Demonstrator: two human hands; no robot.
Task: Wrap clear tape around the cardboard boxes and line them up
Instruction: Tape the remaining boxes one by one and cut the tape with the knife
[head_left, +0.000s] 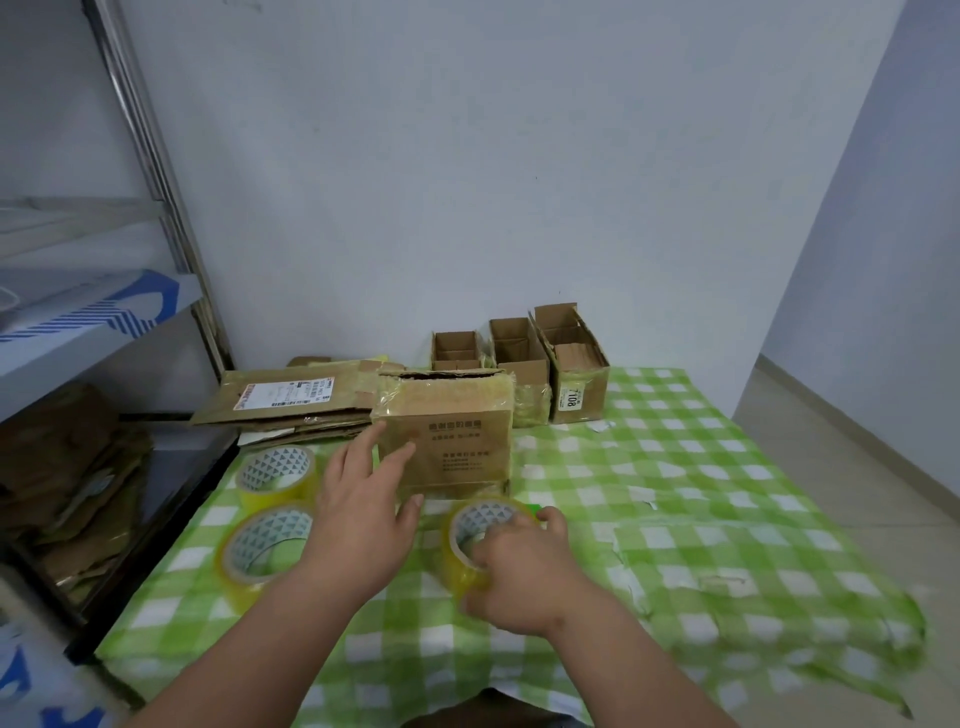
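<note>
Left hand (363, 499), fingers straight, steadies printed cardboard box (447, 436); right hand (519, 566) grips tape roll (478, 540), likely to continue wrapping.

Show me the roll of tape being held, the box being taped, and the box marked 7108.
held tape roll (467, 540): head view, yellowish outer band.
taped box (457, 441): head view, printed front face.
7108 box (582, 397): head view, labelled front face.

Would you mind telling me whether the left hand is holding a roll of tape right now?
No, the left hand reaches open-fingered toward the near cardboard box, while the right hand grips the tape roll.
</note>
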